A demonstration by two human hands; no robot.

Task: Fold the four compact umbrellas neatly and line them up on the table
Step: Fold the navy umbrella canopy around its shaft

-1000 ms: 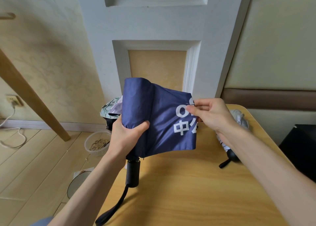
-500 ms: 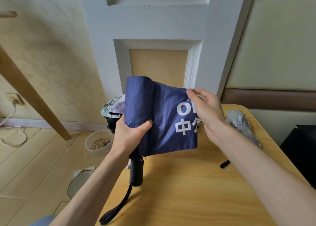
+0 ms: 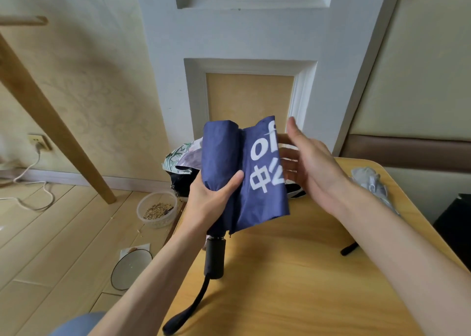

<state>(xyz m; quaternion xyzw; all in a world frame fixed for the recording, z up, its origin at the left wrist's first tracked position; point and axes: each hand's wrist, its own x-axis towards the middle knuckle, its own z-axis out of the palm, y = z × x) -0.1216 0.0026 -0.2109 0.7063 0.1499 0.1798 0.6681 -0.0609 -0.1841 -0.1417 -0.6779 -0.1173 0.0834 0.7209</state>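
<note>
On the floor at far left stands a clear round plastic tub of grain (image 3: 156, 209), nothing to do with the job. Next comes a floral-print compact umbrella (image 3: 182, 155), bunched and unfolded at the far-left edge of the pale wooden worktop (image 3: 293, 284).

The left grip (image 3: 211, 203) is clenched round the navy-blue fabric compact umbrella with white lettering (image 3: 221, 152), thumb across the rolled part of the canopy. It holds the umbrella upright above the worktop's near-left edge, touching nothing else. The black cylindrical handle (image 3: 215, 259) points down and the black wrist strap (image 3: 188, 310) dangles below it.

The canopy looks thin, light and slick, so the roll probably loosens the moment the squeeze relaxes. The ribs and shaft inside give the only stiffness; the firm place to hold is where the left grip sits now, around the rolled core. The loose lettered flap is floppy and best taken by its free right edge and drawn taut before it is wrapped round.

The right grip (image 3: 311, 167) is released, fingers straight and spread at that free edge; motion blur hides whether they touch the cloth.

Farther right a crumpled pale-grey fabric compact umbrella (image 3: 369, 180) lies on the worktop, partly behind the right forearm, not yet folded.
</note>
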